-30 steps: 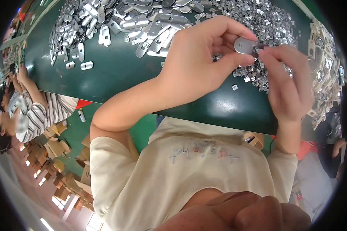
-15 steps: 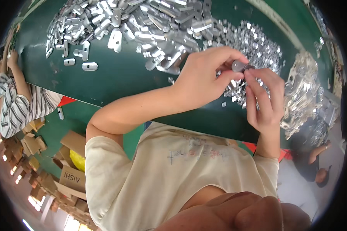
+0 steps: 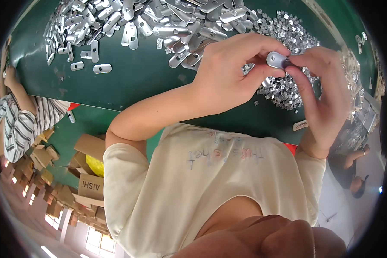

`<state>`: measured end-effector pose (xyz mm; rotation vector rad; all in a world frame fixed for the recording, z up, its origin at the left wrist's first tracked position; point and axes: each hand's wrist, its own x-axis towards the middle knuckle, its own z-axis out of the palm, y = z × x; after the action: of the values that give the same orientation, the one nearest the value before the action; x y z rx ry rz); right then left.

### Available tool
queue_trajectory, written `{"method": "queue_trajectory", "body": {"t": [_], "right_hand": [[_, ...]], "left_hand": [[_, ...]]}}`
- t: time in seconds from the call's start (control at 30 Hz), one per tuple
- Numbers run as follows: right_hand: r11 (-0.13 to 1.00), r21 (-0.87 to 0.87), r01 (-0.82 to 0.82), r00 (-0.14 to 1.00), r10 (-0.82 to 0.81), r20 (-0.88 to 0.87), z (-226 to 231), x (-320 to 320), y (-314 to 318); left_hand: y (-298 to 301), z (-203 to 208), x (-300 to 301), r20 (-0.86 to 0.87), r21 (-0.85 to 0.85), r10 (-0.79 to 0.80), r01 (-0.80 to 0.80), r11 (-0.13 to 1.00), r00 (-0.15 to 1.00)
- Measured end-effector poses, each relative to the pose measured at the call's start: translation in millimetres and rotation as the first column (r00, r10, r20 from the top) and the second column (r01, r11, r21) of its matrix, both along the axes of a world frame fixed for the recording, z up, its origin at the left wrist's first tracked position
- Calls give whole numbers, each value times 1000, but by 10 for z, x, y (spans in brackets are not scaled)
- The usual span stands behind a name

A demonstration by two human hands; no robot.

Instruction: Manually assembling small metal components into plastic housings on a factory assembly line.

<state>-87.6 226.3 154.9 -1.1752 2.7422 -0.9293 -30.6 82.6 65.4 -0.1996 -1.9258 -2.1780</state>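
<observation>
My left hand (image 3: 234,71) pinches a small oblong silver metal plate (image 3: 275,59) with rounded ends between thumb and fingers. At the plate's dark right end, the thumb and forefinger of my right hand (image 3: 327,84) close on it. Whether a smaller piece lies between those fingertips I cannot make out. Both hands are raised over the near side of a heap of tiny shiny metal pieces (image 3: 288,36). Beyond my left hand spreads a large pile of oblong metal plates with holes (image 3: 172,31).
A few loose plates (image 3: 102,68) lie left on the green table (image 3: 129,81). Pale flat parts (image 3: 352,81) are heaped at the right; one small pale piece (image 3: 300,125) sits near the front edge. A striped-sleeved person (image 3: 19,124) works at the left. Cardboard boxes (image 3: 90,185) stand on the floor.
The plate has risen slightly and turned, showing more of its face. My right hand has moved right and up, its fingers less bunched. The pale piece near the edge now shows.
</observation>
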Motion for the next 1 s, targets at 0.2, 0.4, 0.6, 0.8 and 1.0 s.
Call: {"method": "queue_trajectory", "body": {"t": [0.2, 0.4, 0.6, 0.8, 1.0], "right_hand": [[987, 78, -144, 987, 148, -55, -110, -83, 52], [982, 27, -189, 974, 191, -122, -249, -108, 123], [922, 53, -383, 922, 385, -30, -296, -308, 243], [898, -156, -412, 909, 416, -8, -414, -251, 320], [982, -189, 32, 991, -6, 133, -377, -47, 380]], "left_hand": [[34, -77, -17, -45, -153, 87, -93, 984, 995], [33, -61, -8, -4, -165, 68, -68, 984, 998], [30, -52, -4, 76, -165, -47, 59, 985, 996], [60, -54, -18, 117, -106, -101, 113, 988, 988], [88, -50, 2, 36, -154, -23, 29, 988, 999]]}}
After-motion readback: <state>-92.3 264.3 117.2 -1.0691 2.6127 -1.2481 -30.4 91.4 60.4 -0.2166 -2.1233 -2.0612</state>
